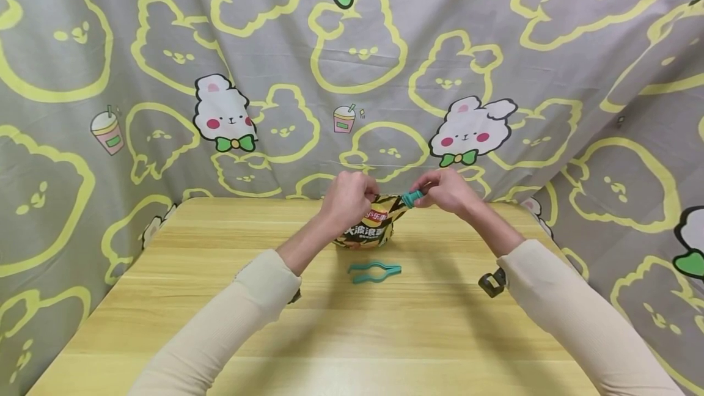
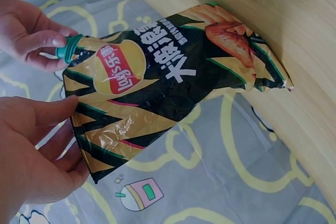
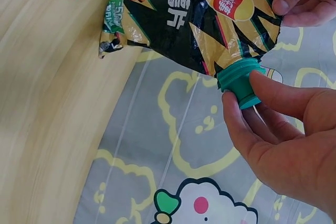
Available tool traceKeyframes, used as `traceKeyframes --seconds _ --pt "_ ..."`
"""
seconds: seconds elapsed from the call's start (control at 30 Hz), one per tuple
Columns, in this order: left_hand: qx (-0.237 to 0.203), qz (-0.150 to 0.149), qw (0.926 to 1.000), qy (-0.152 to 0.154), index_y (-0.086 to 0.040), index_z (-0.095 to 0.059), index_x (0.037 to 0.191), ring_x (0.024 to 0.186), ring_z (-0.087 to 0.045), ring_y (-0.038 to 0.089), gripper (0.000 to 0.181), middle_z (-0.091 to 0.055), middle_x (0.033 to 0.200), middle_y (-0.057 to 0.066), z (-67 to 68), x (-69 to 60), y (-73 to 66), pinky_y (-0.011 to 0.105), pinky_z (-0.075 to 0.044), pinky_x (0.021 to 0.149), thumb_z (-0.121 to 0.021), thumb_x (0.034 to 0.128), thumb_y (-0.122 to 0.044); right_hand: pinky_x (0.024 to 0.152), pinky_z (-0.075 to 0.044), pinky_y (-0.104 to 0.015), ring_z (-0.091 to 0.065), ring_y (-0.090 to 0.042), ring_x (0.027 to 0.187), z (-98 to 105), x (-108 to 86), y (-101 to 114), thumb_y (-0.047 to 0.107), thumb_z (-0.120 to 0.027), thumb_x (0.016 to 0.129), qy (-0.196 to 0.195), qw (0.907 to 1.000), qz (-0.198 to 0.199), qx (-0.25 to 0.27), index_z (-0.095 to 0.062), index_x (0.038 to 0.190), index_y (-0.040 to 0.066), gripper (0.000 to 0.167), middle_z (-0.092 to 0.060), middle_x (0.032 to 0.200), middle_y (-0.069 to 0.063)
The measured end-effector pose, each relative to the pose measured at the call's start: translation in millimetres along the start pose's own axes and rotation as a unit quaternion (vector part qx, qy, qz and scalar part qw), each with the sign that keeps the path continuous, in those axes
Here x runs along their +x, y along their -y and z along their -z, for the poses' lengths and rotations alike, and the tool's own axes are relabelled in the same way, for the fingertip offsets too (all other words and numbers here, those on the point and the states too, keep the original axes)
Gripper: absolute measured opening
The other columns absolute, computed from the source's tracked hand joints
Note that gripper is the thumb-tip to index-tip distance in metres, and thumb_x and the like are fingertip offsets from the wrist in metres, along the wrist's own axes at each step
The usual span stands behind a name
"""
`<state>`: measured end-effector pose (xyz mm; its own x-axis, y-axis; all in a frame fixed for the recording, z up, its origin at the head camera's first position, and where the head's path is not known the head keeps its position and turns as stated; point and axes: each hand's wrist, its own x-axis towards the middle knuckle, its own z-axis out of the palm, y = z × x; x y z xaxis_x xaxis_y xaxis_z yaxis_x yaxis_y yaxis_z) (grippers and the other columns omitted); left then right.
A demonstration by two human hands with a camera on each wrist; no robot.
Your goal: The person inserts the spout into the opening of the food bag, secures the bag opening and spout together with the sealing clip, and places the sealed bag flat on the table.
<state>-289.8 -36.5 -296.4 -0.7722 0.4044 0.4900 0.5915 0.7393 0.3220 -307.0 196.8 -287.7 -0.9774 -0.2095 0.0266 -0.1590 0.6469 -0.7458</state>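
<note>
A black and gold Lay's chip bag [image 1: 367,231] stands on the table near its far edge. My left hand [image 2: 37,153] pinches the bag's top edge, thumb on the front and fingers behind. At the bag's other top corner sits a ribbed teal spout-like cap [image 3: 239,80], with the bag's film gathered into it. My right hand [image 3: 294,124] holds this cap between thumb and fingers. On the near side of the bag lies a teal bag clip [image 1: 376,272], its two arms spread apart; no hand touches it.
The light wooden table [image 1: 220,298] carries the bag and the clip. Beyond its far edge hangs a grey curtain [image 1: 275,47] with yellow cartoon outlines. A dark wrist mount [image 1: 492,283] sticks out by the right sleeve.
</note>
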Motion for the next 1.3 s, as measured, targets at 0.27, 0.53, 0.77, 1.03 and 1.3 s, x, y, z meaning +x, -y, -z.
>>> traceKeyframes --seconds 0.27,0.53,0.77,1.03,1.3 --pt "0.000 -0.002 1.0000 -0.002 -0.007 -0.069 0.068 0.061 -0.048 0.015 0.037 -0.064 0.068 0.004 0.0 0.0 -0.4 0.025 -0.036 0.058 -0.045 0.0712 0.020 0.096 -0.050 -0.043 -0.062 -0.026 0.099 -0.7 1.1 2.8 0.002 -0.076 0.084 -0.005 1.0000 -0.003 0.004 -0.074 0.109 0.003 0.025 -0.074 0.102 -0.012" --pt "-0.005 0.002 1.0000 0.000 -0.007 -0.077 0.076 0.065 -0.055 0.016 0.042 -0.074 0.079 0.004 0.6 -0.2 -0.3 0.025 -0.043 0.061 -0.045 0.0715 0.020 0.098 -0.050 -0.046 -0.064 -0.025 0.096 -1.4 1.8 4.3 0.002 -0.075 0.085 -0.010 0.9999 -0.003 0.012 -0.074 0.110 0.003 0.025 -0.074 0.099 -0.011" --pt "-0.005 0.001 1.0000 -0.005 -0.007 -0.078 0.077 0.064 -0.054 0.016 0.042 -0.074 0.077 0.004 0.5 0.1 0.5 0.025 -0.043 0.061 -0.046 0.0728 0.020 0.090 -0.053 -0.038 -0.067 -0.021 0.090 -3.7 2.5 1.3 0.002 -0.078 0.083 -0.010 0.9999 0.002 0.013 -0.074 0.110 0.001 0.027 -0.075 0.100 -0.013" --pt "-0.009 0.002 1.0000 -0.001 -0.007 -0.078 0.077 0.062 -0.054 0.015 0.043 -0.073 0.076 0.004 0.1 0.0 0.3 0.024 -0.043 0.060 -0.045 0.0714 0.020 0.090 -0.054 -0.040 -0.069 -0.021 0.088 -8.1 3.7 0.2 0.003 -0.078 0.083 -0.014 0.9999 0.006 -0.008 -0.076 0.107 0.003 0.024 -0.076 0.102 -0.014" --pt "-0.001 0.006 1.0000 -0.001 -0.008 -0.080 0.079 0.065 -0.059 0.014 0.044 -0.076 0.079 0.003 -0.3 -0.4 0.7 0.027 -0.052 0.064 -0.046 0.0709 0.019 0.091 -0.054 -0.042 -0.070 -0.023 0.090 -9.3 3.9 3.1 0.006 -0.080 0.082 -0.017 0.9996 0.007 -0.020 -0.076 0.106 0.004 0.025 -0.076 0.099 -0.011"
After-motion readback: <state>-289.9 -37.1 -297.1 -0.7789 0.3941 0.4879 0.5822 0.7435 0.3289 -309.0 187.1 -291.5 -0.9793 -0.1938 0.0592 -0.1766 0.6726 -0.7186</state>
